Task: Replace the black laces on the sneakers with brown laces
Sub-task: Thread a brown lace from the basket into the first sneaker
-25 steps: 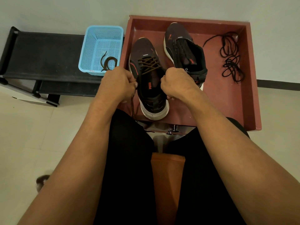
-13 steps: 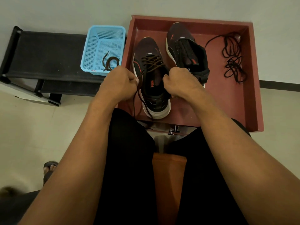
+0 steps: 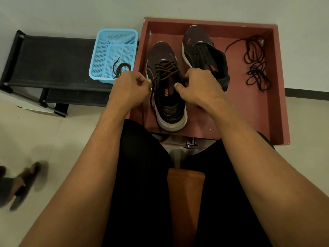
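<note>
one brown lace (image 3: 122,64) lies in blue basket (image 3: 99,56) beside tray (image 3: 279,86)

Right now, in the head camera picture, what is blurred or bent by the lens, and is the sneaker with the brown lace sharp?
Head view, centre: the dark sneaker with the brown lace is sharp. Head view, lower left: a sandalled foot is smeared by motion. Head view, edges: the wide lens tilts and bends the rim of the red-brown tray; light is dim, soft.
</note>
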`<state>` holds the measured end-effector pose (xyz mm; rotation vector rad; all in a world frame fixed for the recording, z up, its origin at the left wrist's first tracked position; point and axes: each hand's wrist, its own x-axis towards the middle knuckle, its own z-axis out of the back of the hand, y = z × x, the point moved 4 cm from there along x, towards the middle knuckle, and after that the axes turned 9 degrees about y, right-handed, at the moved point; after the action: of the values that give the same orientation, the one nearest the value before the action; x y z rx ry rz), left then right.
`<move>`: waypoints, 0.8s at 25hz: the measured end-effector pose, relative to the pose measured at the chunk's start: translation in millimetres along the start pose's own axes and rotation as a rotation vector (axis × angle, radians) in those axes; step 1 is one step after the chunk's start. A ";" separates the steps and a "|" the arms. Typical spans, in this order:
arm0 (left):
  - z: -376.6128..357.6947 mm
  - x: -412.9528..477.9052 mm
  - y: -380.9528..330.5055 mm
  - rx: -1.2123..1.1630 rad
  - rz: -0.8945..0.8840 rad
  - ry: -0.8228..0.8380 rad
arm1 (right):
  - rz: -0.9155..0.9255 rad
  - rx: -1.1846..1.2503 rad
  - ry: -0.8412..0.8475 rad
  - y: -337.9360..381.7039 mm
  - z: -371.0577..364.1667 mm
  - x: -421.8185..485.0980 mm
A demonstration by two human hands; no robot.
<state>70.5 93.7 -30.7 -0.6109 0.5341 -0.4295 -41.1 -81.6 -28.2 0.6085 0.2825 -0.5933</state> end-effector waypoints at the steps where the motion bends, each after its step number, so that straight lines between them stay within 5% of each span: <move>1: 3.2 0.5 0.3 -0.066 -0.009 -0.043 | 0.021 0.026 -0.067 -0.2 3.2 -1.8; 5: 7.8 -5.9 -10.2 -0.505 -0.094 -0.098 | 0.281 0.244 -0.328 15.3 21.5 -17.0; 8: 6.6 -10.1 -19.7 -0.760 -0.126 -0.046 | 0.479 0.291 -0.180 36.4 15.6 -25.2; 13: 4.0 -6.9 -23.2 -0.917 -0.102 -0.072 | 0.552 -0.028 0.050 54.9 -10.2 -23.7; 20: 0.6 -1.1 -23.1 -0.963 -0.033 -0.180 | 0.605 0.202 0.147 54.9 -9.9 -24.5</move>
<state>64.9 77.4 -15.2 -1.5679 0.5426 -0.1182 -28.6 -28.5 -1.1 0.8886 0.1623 0.0081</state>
